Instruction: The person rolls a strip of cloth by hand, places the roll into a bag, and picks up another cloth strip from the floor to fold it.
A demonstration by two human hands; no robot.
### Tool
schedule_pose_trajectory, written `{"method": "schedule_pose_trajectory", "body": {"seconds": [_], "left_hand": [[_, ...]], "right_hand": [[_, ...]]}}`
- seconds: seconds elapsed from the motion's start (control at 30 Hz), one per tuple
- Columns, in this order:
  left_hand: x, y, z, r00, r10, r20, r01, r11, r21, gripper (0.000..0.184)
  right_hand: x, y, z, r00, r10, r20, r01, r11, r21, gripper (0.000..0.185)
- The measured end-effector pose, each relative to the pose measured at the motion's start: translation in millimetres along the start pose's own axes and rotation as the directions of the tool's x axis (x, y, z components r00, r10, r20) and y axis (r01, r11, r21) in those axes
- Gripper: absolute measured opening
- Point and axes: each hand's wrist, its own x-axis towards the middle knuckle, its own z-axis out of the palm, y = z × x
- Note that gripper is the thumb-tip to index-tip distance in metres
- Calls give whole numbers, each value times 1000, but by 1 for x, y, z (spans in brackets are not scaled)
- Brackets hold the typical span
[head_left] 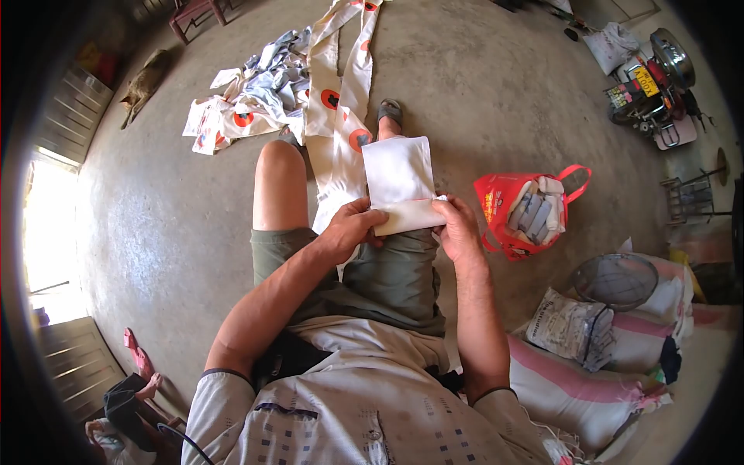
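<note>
A white cloth lies over my right thigh, its near edge folded into a flat band. My left hand grips the left end of that band, thumb on top. At the other end, my right hand pinches the band between thumb and fingers. Long cream fabric strips printed with orange-red circles run from between my legs out across the floor. Part of the white fabric by my left knee is hidden behind my left hand and forearm.
A heap of fabric scraps lies ahead on the left. To the right stands a red bag filled with folded cloth bundles. Large sacks, a motorcycle, a lying dog and a seated person's leg are around.
</note>
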Motion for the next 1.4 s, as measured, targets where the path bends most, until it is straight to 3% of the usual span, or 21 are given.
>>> {"method": "schedule_pose_trajectory", "body": {"seconds": [0.1,0.2,0.3,0.4,0.6,0.8,1.4], "left_hand": [[5,5,4,995,67,-68,-63,997,53,39],[1,13,2,995,51,-82,-38,986,162,41],[-4,13,-9,996,-26,-90,41,984,173,29],[-10,19,-5,987,-94,-132,109,988,112,28],[2,7,4,981,76,-179,-43,982,181,30],[4,2,1,980,117,-162,-101,990,103,27],[6,3,0,983,50,-176,-39,997,65,28]], "right_hand": [[-4,-11,15,997,-62,-51,67,992,105,25],[3,-5,7,997,66,-27,-65,998,25,25],[4,6,1,983,177,51,-174,983,-58,22],[0,8,4,989,148,14,-147,989,-22,18],[-4,6,1,993,116,16,-117,993,10,19],[-1,11,4,997,74,-2,-74,996,52,18],[0,11,0,997,79,0,-79,997,-9,14]]}}
